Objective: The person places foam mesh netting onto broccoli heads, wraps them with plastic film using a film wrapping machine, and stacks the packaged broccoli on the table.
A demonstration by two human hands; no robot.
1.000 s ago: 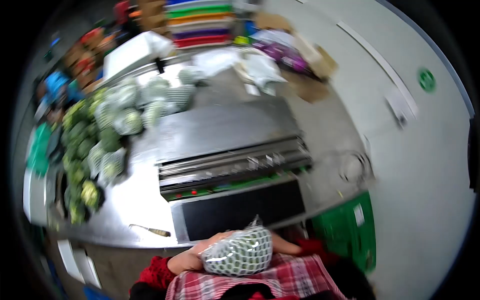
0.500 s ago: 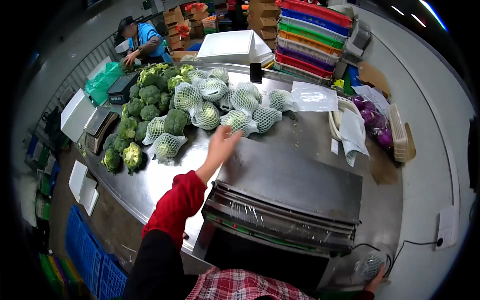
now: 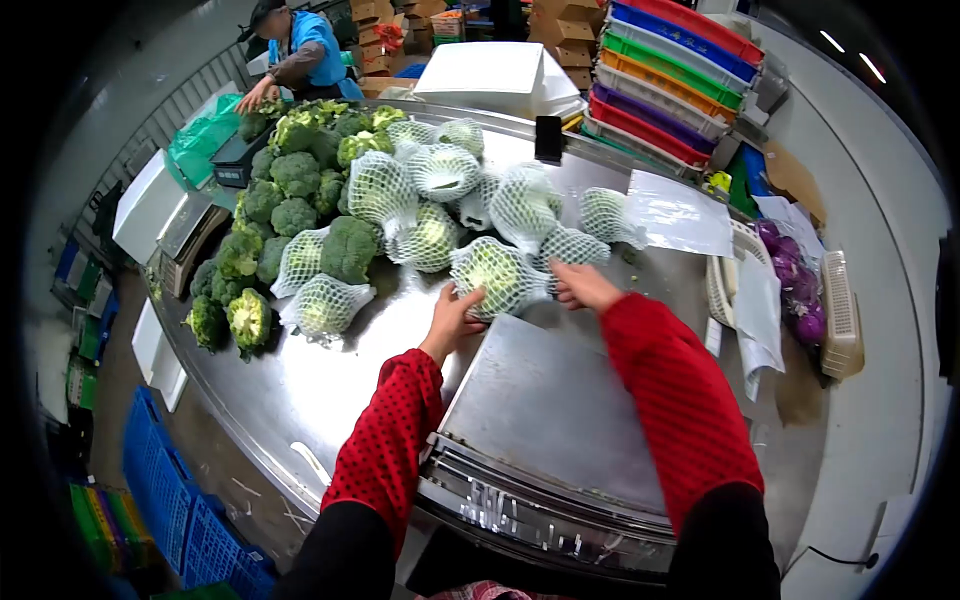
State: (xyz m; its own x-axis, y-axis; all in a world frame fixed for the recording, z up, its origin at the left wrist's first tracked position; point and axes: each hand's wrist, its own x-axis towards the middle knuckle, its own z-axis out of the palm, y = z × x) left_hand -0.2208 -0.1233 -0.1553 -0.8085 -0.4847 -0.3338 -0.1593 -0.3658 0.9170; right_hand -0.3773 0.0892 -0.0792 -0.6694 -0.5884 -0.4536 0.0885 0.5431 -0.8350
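A broccoli head in a white foam net (image 3: 492, 277) lies at the near edge of the netted pile, just beyond the metal plate of the wrapping machine (image 3: 560, 400). My left hand (image 3: 453, 322) curls its fingers around the near left side of this broccoli. At its other end, my right hand (image 3: 583, 287) pinches the gathered net tail. More netted broccoli (image 3: 425, 238) crowds behind and to the left. Bare broccoli heads (image 3: 293, 175) are heaped further left, with one netted head (image 3: 328, 305) in front of them.
A black scale (image 3: 238, 160) stands behind the left heap. Clear bags (image 3: 680, 213), a white basket (image 3: 722, 285) and purple vegetables (image 3: 795, 280) lie right. Coloured crates (image 3: 670, 85) are stacked at the back. A co-worker in a blue vest (image 3: 318, 50) handles broccoli at far left.
My right hand has left a net-wrapped item at the lower right and come to the netted broccoli. My left hand has closed on that broccoli. The camera view has shifted.
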